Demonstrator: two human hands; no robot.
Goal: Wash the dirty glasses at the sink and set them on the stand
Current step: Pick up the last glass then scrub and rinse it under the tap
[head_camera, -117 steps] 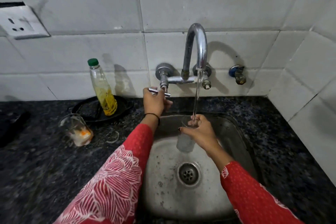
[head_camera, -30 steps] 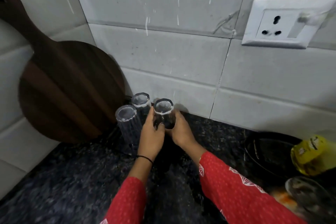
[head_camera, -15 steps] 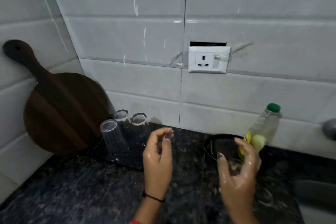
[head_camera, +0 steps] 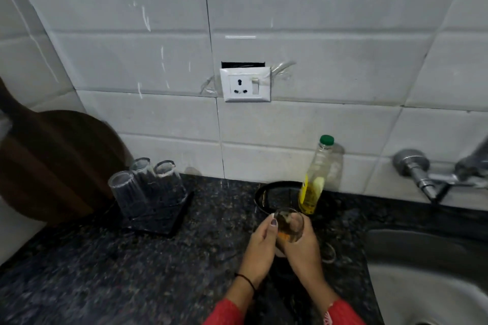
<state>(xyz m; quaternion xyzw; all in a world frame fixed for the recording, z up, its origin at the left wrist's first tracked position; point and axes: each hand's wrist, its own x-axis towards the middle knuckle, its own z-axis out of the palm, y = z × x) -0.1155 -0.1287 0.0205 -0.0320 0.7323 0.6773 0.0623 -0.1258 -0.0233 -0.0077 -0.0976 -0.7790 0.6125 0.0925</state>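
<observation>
So the dirty glass [head_camera: 289, 224] had some orange gunk sitting in the bottom, and it was held low over the dark speckled counter [head_camera: 132, 272], just left of the sink [head_camera: 422, 272]. Both hands were on it: left hand [head_camera: 260, 253] wrapped round one side with the thumb up at the rim, right hand [head_camera: 303, 256] curled round the other side. Couldn't tell if its base was actually touching the counter. Right behind it was a black plate [head_camera: 274, 195] with a green-capped bottle [head_camera: 314, 182] of yellow liquid by it. Well off to the left, three upturned glasses [head_camera: 148, 187] stood close together on the black stand [head_camera: 163, 221], next to a round wooden board [head_camera: 52, 161] leaning on the tiles. Wall socket [head_camera: 245, 84] above, tap [head_camera: 427, 179] off to the right.
</observation>
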